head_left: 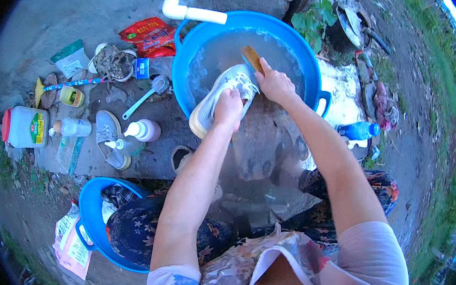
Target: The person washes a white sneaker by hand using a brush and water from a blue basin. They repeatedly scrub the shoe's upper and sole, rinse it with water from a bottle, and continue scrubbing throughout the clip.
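At the left, a second grey sneaker [108, 136] and pump bottles [142, 130] are seen on the wet concrete. A grey sneaker [222, 96] is held over the near rim of the blue basin [186, 53] of soapy water. The left hand [228, 109] is wrapped shut around its heel; should that wet grip slide, the shoe could be dropped into the water. The right hand [274, 83] is closed on a wooden scrub brush [252, 59], pressed against the shoe's upper.

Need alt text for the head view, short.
A person's left hand holds a grey sneaker over a blue basin of water while the right hand scrubs it with a wooden brush. Bottles, another shoe and a smaller blue basin sit to the left.
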Available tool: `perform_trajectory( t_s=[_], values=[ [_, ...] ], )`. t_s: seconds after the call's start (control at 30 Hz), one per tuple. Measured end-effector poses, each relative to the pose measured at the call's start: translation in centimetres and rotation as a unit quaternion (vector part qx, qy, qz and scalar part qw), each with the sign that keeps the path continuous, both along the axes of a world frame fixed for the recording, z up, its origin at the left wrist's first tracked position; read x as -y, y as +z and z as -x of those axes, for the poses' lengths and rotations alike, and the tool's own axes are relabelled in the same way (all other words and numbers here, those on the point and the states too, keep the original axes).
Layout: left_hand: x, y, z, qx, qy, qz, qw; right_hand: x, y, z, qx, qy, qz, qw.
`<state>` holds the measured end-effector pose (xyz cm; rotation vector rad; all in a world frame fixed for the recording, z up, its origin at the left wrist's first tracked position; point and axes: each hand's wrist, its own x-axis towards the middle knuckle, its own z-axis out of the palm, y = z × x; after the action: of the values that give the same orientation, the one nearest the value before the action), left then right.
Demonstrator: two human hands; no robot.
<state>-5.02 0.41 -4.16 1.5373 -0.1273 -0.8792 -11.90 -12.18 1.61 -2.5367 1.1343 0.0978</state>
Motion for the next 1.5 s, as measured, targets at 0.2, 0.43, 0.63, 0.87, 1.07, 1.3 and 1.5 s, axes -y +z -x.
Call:
perform_trajectory(
  t_s=[0.2,0.43,0.63,0.87,1.07,1.3,1.5],
  values=[
    [-1.7,4.2,1.7,0.174,-0.035,-0.102,0.979,-3.5,3.9,3.3,0.114,0.126,-0.078,0.982],
    [-1.6,4.0,2.9,0.270,-0.076,-0.075,0.957,-0.7,2.4,1.4,0.098,0.136,-0.014,0.986],
    [-1.6,1.6,4.2,0.433,-0.045,-0.057,0.898,0.7,5.0,2.7,0.042,0.087,-0.006,0.995],
    [-0.9,2.9,0.7,0.065,-0.028,-0.075,0.995,-3.7,4.1,2.9,0.055,0.109,-0.059,0.991],
    [0.0,5.3,-2.9,-0.234,0.087,0.107,0.962,-1.6,1.5,-1.0,-0.015,0.019,-0.025,0.999],
    [-0.4,5.9,-2.0,-0.252,0.132,0.113,0.952,-2.2,3.9,3.6,-0.065,0.083,-0.050,0.993],
    [-0.4,4.2,-2.9,-0.272,0.148,0.113,0.944,-1.8,1.9,1.4,-0.045,0.050,-0.023,0.997]
  ],
)
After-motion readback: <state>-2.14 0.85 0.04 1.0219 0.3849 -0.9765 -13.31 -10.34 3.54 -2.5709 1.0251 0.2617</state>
